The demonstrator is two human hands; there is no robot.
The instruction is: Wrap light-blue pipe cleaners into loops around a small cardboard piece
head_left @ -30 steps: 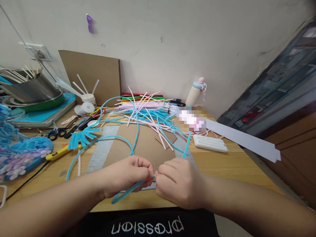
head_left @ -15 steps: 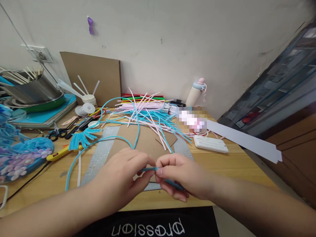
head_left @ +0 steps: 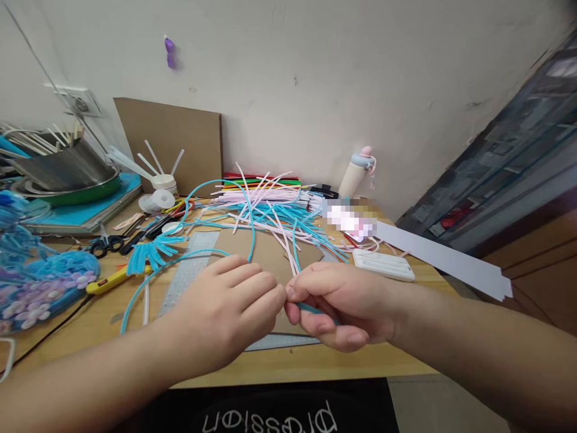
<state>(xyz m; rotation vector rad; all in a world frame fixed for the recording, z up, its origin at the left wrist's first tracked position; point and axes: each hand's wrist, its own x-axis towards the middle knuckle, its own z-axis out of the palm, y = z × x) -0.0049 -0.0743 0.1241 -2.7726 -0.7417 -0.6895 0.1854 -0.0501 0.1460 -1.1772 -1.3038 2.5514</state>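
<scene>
Clamped in the right hand point(head_left: 336, 304), a blue stem point(head_left: 310, 308) slants near-right from the fingertips; the left hand point(head_left: 237, 310) meets them, its grip hidden, so I cannot tell.

The left hand point(head_left: 232, 310) and the right hand point(head_left: 342, 300) meet over cardboard point(head_left: 274, 246) that lies on a grey mat point(head_left: 192, 255). The right fingers point(head_left: 333, 329) pinch a blue stem point(head_left: 310, 307), which runs back towards the palm; the left hand is curled closed against them, its fingertips hidden. Behind, pink and blue stems lie in a loose pile point(head_left: 282, 211) on the wooden surface point(head_left: 374, 358). A yellow tool point(head_left: 110, 281) lies to the left, a white box point(head_left: 383, 265) to the right; a bottle point(head_left: 353, 178) stands near the wall point(head_left: 270, 90).
</scene>
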